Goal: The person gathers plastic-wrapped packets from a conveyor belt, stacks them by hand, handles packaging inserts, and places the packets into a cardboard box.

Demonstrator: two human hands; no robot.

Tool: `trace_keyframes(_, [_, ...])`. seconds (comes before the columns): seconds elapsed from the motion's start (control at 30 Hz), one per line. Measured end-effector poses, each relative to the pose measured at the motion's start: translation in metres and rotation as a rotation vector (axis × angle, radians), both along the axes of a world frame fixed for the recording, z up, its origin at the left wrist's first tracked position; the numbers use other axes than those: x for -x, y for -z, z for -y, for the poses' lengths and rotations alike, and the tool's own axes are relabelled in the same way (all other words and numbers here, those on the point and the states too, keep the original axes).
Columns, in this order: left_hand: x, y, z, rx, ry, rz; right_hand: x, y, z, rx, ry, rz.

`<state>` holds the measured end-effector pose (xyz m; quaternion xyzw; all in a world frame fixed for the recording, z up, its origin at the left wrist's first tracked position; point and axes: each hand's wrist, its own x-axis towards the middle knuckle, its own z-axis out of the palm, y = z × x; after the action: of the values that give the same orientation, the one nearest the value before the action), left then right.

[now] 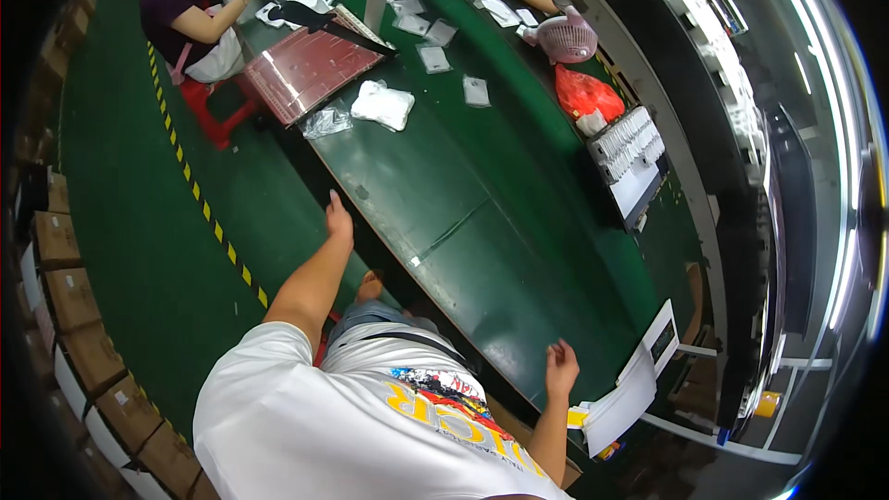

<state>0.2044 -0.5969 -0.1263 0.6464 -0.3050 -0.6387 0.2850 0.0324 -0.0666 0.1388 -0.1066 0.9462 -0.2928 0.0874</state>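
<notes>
I see my left hand (338, 219) stretched out ahead of me at the near edge of the green conveyor belt (444, 176). Its fingers are held together and fairly straight, pointing up along the belt edge, and they have hold of nothing; whether the fingertips actually touch the belt edge I cannot tell. My right hand (560, 368) sits low at the belt's other near edge, fingers loosely curled and slightly spread, also holding nothing. It appears to rest on or just above the belt surface.

Just beyond my right fingertips, to the right, a stack of white paper sheets (622, 403) hangs off the side of the line, with a small printed card (662, 338) above it.

Well ahead of my left fingers, further up the belt, lies a white packet in clear wrap (382, 105), with a crumpled clear plastic bag (326, 120) just beside it on the left. Past those stands a flat dark red tray (310, 69) tilted across the belt edge. Smaller white packets (433, 57) are scattered further on. Far beyond my right fingers, on the right side, I see a red bag (586, 93), a pink basket (567, 37) and a rack of white parts (630, 143).

At the far end another person (185, 9) sits on a red stool (208, 111), hands busy on the belt.
</notes>
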Motion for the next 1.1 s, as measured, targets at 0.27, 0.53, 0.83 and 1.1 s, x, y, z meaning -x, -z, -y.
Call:
trace_keyframes(0.27, [0.077, -0.088, 0.065, 0.092, -0.163, 0.603, 0.081, -0.005, 0.200, -0.018, -0.430, 0.053])
trace_keyframes(0.53, [0.100, -0.127, 0.071, 0.062, -0.215, 1.048, 0.191, 0.042, 0.399, 0.120, -0.603, 0.101])
trace_keyframes(0.83, [0.102, -0.120, 0.074, 0.048, -0.185, 1.107, 0.275, 0.102, 0.523, -0.284, -0.756, -0.577])
trace_keyframes(1.1, [0.103, -0.123, 0.077, 0.012, -0.160, 1.106, 0.269, 0.102, 0.527, -0.157, -0.890, -0.590])
